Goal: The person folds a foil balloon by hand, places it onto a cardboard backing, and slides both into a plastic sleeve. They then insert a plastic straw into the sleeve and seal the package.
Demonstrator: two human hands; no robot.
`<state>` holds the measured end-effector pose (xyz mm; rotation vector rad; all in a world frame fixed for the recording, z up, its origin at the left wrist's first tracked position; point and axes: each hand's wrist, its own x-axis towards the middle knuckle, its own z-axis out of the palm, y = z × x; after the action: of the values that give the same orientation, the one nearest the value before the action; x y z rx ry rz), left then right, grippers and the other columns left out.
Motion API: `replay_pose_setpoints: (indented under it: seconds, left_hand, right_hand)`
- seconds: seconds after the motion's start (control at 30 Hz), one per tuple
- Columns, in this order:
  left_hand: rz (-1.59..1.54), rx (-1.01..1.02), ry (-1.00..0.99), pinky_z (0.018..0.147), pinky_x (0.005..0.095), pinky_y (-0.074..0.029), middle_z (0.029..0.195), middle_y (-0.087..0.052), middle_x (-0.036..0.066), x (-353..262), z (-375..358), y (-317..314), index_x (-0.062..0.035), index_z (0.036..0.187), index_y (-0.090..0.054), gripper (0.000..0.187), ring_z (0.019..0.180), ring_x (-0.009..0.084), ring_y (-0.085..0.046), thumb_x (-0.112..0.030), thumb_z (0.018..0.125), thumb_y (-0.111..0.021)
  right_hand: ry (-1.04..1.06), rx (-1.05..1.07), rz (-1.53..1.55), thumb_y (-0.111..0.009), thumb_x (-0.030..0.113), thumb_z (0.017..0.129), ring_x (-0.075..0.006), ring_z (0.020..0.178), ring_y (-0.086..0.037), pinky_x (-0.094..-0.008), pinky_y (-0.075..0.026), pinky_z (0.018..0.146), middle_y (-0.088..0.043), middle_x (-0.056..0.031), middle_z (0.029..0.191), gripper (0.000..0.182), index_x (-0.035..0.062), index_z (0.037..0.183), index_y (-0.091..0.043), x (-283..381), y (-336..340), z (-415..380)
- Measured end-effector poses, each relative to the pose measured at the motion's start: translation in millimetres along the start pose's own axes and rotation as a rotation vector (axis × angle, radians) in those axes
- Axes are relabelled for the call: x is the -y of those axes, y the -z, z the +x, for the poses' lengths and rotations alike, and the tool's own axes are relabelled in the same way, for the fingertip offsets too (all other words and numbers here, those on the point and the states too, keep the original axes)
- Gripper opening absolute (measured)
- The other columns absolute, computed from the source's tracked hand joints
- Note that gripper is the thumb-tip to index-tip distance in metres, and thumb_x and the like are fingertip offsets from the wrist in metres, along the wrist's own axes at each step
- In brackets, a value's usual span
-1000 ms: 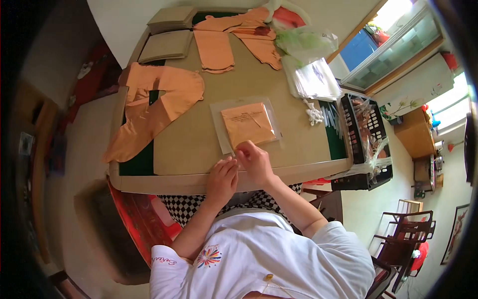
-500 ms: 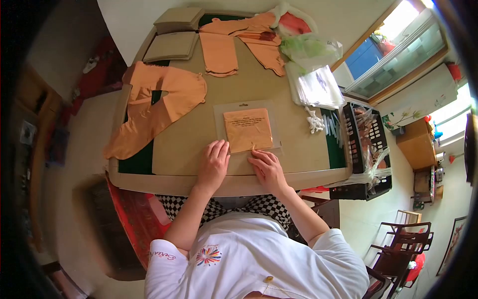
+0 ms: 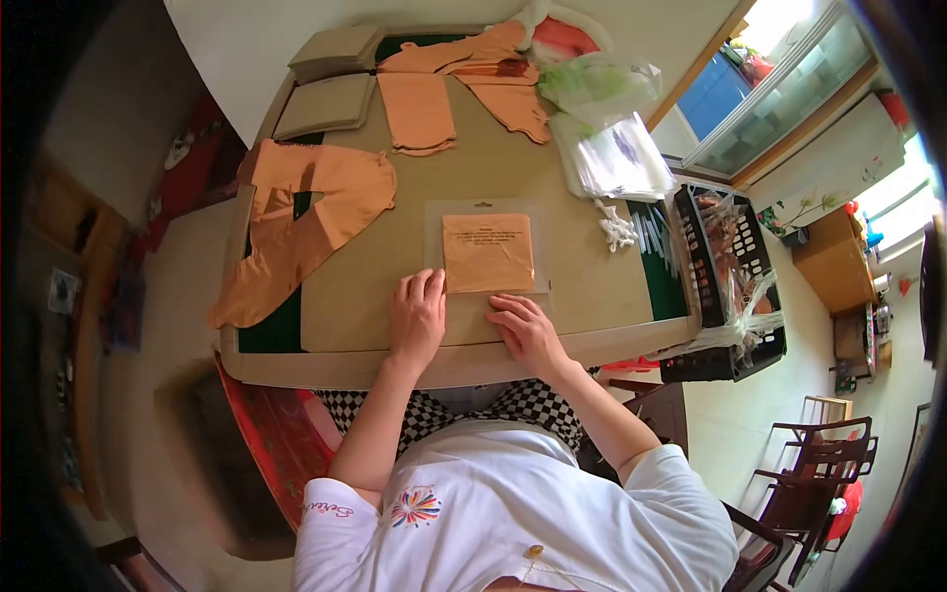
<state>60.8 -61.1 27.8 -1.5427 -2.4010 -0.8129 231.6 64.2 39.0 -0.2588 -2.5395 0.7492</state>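
Before me on the table lies a clear plastic bag (image 3: pixel 539 247) holding a folded orange sheet (image 3: pixel 486 261) with small dark print near its top. Fingers stretched out, my left hand (image 3: pixel 421 314) lies flat by the bag's lower left corner. At the lower edge of the bag, my right hand (image 3: pixel 528 329) rests with its fingertips, palm down and fingers slightly bent. No object shows in either hand. Whether the fingertips press on the plastic or only lie beside it is hard to tell.
Loose orange pieces lie at the left (image 3: pixel 321 212) and back (image 3: pixel 419 109). Cardboard stacks (image 3: pixel 326 104) stand back left. A pile of clear bags (image 3: pixel 621 163), white small parts (image 3: pixel 618 229) and clear tubes (image 3: pixel 655 237) are at right, beside a black crate (image 3: pixel 725 276).
The folded orange sheet sits straighter in the bag than before. Something pale at my right fingertips no longer shows. My hands have moved only slightly, while the whole view has turned a little.
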Motion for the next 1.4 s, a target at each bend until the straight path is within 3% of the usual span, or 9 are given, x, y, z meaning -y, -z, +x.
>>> replay_pose_setpoints:
  seconds: [0.2,0.3,0.43,0.53,0.63,0.73,0.93,1.2,1.4]
  left_hand:
    - [0.025,0.021,-0.011,0.088,0.0391,-0.043,0.112,-0.052,0.008,0,7,2,-0.0064,0.118,-0.055,0.037,0.102,0.0262,-0.05,-0.011,0.082,-0.063]
    - [-0.048,0.064,-0.009,0.088,0.0396,-0.043,0.112,-0.052,0.01,4,9,3,-0.0053,0.113,-0.056,0.035,0.102,0.0277,-0.05,-0.01,0.079,-0.065]
    - [-0.086,0.026,-0.041,0.09,0.0409,-0.043,0.112,-0.053,0.012,6,11,2,-0.0037,0.106,-0.058,0.032,0.104,0.0309,-0.05,-0.009,0.077,-0.068]
    - [-0.123,-0.04,-0.092,0.093,0.0437,-0.04,0.111,-0.054,0.013,9,12,-3,-0.005,0.105,-0.058,0.031,0.106,0.032,-0.05,-0.01,0.076,-0.069]
    - [-0.112,-0.067,-0.074,0.093,0.044,-0.038,0.109,-0.056,0.011,3,10,3,-0.0066,0.105,-0.058,0.031,0.106,0.0304,-0.05,-0.011,0.076,-0.069]
    - [-0.118,-0.101,-0.049,0.091,0.0416,-0.038,0.103,-0.058,0.007,-25,13,20,-0.0087,0.1,-0.062,0.027,0.102,0.0266,-0.052,-0.013,0.075,-0.071]
    - [-0.23,-0.013,-0.26,0.083,0.0371,-0.038,0.088,-0.06,0.001,-87,40,3,-0.0109,0.084,-0.066,0.012,0.094,0.02,-0.053,-0.016,0.073,-0.071]
    - [-0.116,0.036,-0.409,0.079,0.0348,-0.038,0.079,-0.058,0.003,-95,45,-13,-0.0083,0.075,-0.062,0.008,0.085,0.0185,-0.053,-0.015,0.077,-0.059]
    - [-0.146,0.067,-0.346,0.079,0.0342,-0.038,0.079,-0.058,0.003,-93,44,-14,-0.0081,0.078,-0.062,0.008,0.085,0.0184,-0.053,-0.014,0.078,-0.058]
  right_hand:
    - [-0.087,-0.07,0.083,-0.062,0.001,0.077,-0.0332,0.106,-0.056,-0.0403,-0.046,0.09,-0.061,-0.0135,0.111,0.021,0.0041,0.098,-0.063,0,4,-4]
    - [-0.433,-0.33,0.086,-0.063,0.006,0.079,-0.0316,0.095,-0.056,-0.041,-0.046,0.083,-0.06,-0.0121,0.097,0.019,0.0052,0.098,-0.062,-10,18,-10]
    - [-0.485,-0.357,-0.329,-0.065,0.012,0.079,-0.0281,0.085,-0.053,-0.0399,-0.042,0.073,-0.054,-0.0096,0.084,0.017,0.0057,0.094,-0.059,-29,28,-15]
    - [-0.524,-0.27,-0.324,-0.066,0.012,0.078,-0.029,0.083,-0.055,-0.0397,-0.044,0.072,-0.055,-0.0095,0.082,0.015,0.0042,0.089,-0.059,-40,26,-11]
    - [-0.601,-0.3,-0.102,-0.065,0.011,0.081,-0.0221,0.075,-0.059,-0.0313,-0.047,0.069,-0.061,-0.0077,0.079,0.012,0.0024,0.088,-0.061,-43,31,-5]
    - [-0.848,-0.232,0.362,-0.065,0.012,0.084,-0.0133,0.07,-0.06,-0.0247,-0.046,0.064,-0.064,-0.0048,0.076,0.012,0.001,0.084,-0.062,-38,39,2]
    - [-0.829,-0.33,0.909,-0.065,0.011,0.085,-0.0092,0.066,-0.058,-0.0213,-0.045,0.064,-0.064,-0.0043,0.075,0.013,-0.0009,0.084,-0.061,-27,29,6]
    - [-0.846,-0.379,0.87,-0.065,0.008,0.084,-0.0121,0.068,-0.062,-0.0231,-0.051,0.061,-0.065,-0.0077,0.075,0.012,-0.0033,0.083,-0.06,-30,24,1]
    - [-0.848,-0.37,0.888,-0.064,0.006,0.084,-0.0114,0.068,-0.061,-0.0215,-0.049,0.061,-0.063,-0.0065,0.074,0.01,-0.0015,0.081,-0.059,-22,30,6]
